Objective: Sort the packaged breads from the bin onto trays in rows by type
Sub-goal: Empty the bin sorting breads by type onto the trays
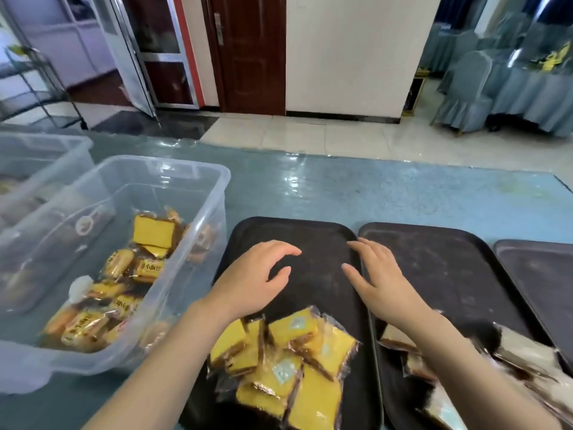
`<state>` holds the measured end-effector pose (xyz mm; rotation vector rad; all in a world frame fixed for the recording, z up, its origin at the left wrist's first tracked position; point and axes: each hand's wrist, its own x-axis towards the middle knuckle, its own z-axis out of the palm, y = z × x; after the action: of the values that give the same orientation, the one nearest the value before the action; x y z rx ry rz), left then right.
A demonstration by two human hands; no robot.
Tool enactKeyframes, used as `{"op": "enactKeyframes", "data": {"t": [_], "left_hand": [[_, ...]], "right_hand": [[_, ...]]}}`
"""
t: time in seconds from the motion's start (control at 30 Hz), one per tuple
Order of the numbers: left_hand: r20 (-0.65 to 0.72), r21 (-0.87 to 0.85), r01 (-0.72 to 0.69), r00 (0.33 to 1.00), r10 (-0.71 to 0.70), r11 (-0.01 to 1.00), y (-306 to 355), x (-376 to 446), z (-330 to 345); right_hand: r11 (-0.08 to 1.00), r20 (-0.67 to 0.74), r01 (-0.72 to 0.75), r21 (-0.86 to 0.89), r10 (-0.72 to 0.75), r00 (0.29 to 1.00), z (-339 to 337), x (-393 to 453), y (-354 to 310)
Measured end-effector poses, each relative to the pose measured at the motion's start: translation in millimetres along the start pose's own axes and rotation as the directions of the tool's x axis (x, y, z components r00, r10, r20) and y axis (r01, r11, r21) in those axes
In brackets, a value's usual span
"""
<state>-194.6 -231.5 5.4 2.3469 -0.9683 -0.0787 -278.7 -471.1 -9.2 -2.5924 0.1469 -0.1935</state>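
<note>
A clear plastic bin (214, 193) at the left holds several packaged breads (121, 283): yellow cake slices and small orange-wrapped buns. On the near part of the left dark tray (316, 234) lies a pile of yellow cake packs (288, 358). The middle tray (449, 268) carries several brown-and-white packs (527, 364) at its near right. My left hand (254, 280) hovers over the left tray with curled fingers and holds nothing. My right hand (378, 280) is spread over the seam between the two trays, also empty.
A second clear bin (62, 150) stands behind the first at the far left. A third dark tray (539, 268) lies at the right edge. The trays sit on a blue-green plastic-covered table (372, 187). Covered chairs and a door stand beyond.
</note>
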Motion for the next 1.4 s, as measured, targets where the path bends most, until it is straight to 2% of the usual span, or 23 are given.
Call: {"op": "enactKeyframes", "data": {"t": [0.17, 0.4, 0.6, 0.7, 0.8, 0.87, 0.93, 1.0, 1.07, 1.1, 1.17, 1.33, 1.4], "left_hand": [[0.068, 0.102, 0.009, 0.998, -0.016, 0.995, -34, -4, -55], [0.047, 0.181, 0.037, 0.998, -0.046, 0.983, -114, -23, -128], [0.252, 0.253, 0.034, 0.963, -0.1, 0.967, -201, -43, -167], [0.359, 0.316, 0.029, 0.922, -0.147, 0.948, -231, -57, -190], [0.435, 0.39, 0.014, 0.878, -0.197, 0.921, -257, -65, -211], [0.488, 0.424, -0.002, 0.843, -0.227, 0.905, -278, -67, -219], [0.575, 0.467, -0.004, 0.761, -0.301, 0.884, -296, -69, -215], [0.689, 0.519, -0.043, 0.613, -0.388, 0.854, -308, -71, -202], [0.79, 0.555, -0.165, 0.412, -0.455, 0.815, -310, -73, -187], [0.806, 0.565, -0.216, 0.346, -0.479, 0.796, -310, -75, -180], [0.803, 0.585, -0.246, 0.307, -0.51, 0.773, -312, -79, -166], [0.761, 0.631, -0.185, 0.336, -0.555, 0.754, -311, -87, -147], [0.752, 0.638, -0.155, 0.335, -0.567, 0.755, -308, -88, -148]], "right_hand": [[0.993, 0.031, 0.111, 0.051, -0.113, 0.993, 22, 49, -53], [0.96, 0.123, 0.254, 0.117, -0.268, 0.956, 66, 91, -141], [0.962, 0.114, 0.267, 0.054, -0.272, 0.956, 103, 97, -207], [0.957, 0.12, 0.288, -0.028, -0.283, 0.952, 124, 103, -251], [0.945, 0.226, 0.304, -0.117, -0.273, 0.935, 145, 114, -294], [0.922, 0.363, 0.292, -0.253, -0.19, 0.912, 162, 124, -317], [0.822, 0.471, 0.347, -0.452, -0.11, 0.875, 185, 137, -340], [0.734, 0.528, 0.394, -0.553, -0.057, 0.847, 213, 154, -361], [0.707, 0.598, 0.409, -0.577, 0.024, 0.801, 237, 164, -375], [0.695, 0.637, 0.417, -0.586, 0.077, 0.767, 248, 166, -376], [0.677, 0.705, 0.443, -0.588, 0.161, 0.691, 265, 162, -368], [0.723, 0.81, 0.418, -0.551, 0.341, 0.478, 278, 150, -349], [0.726, 0.821, 0.412, -0.551, 0.383, 0.423, 283, 151, -348]]}}
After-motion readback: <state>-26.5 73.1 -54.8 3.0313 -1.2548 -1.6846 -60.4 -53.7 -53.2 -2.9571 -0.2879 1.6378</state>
